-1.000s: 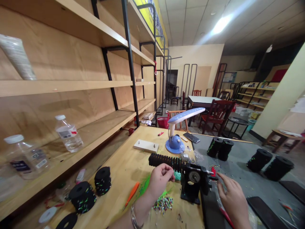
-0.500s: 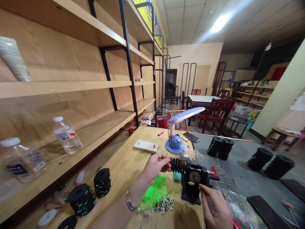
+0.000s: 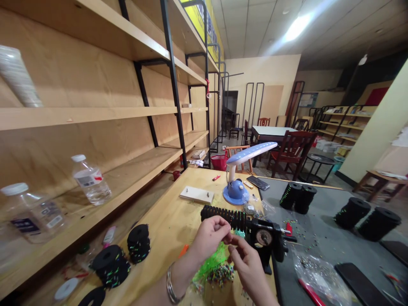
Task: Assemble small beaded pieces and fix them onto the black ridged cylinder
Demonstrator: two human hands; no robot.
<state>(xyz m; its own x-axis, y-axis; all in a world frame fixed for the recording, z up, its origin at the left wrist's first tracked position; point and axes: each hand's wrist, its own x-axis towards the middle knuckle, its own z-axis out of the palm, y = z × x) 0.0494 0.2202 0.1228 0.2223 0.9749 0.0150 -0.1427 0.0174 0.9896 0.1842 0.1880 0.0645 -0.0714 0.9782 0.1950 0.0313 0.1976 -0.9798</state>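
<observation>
My left hand, a metal bangle on its wrist, is closed in a pinch just in front of a ridged black foam spool stack. Close beside it, my right hand has thumb and fingers pinched together, the fingertips of both hands nearly meeting. Whatever lies between the fingers is too small to make out. The stack sits on the shaft of a black winding device, right of my hands. Below them lie bright green strands and a pile of small multicoloured beads, partly covered by my hands.
A blue lamp stands behind the device, near a white board with two pegs. Black foam spools stand at left, with more spools on the grey mat. A plastic bag and a dark phone lie at right.
My right hand has left the winding device and moved left to meet my left hand. My left hand has come down off the spool stack, which now shows more fully.
</observation>
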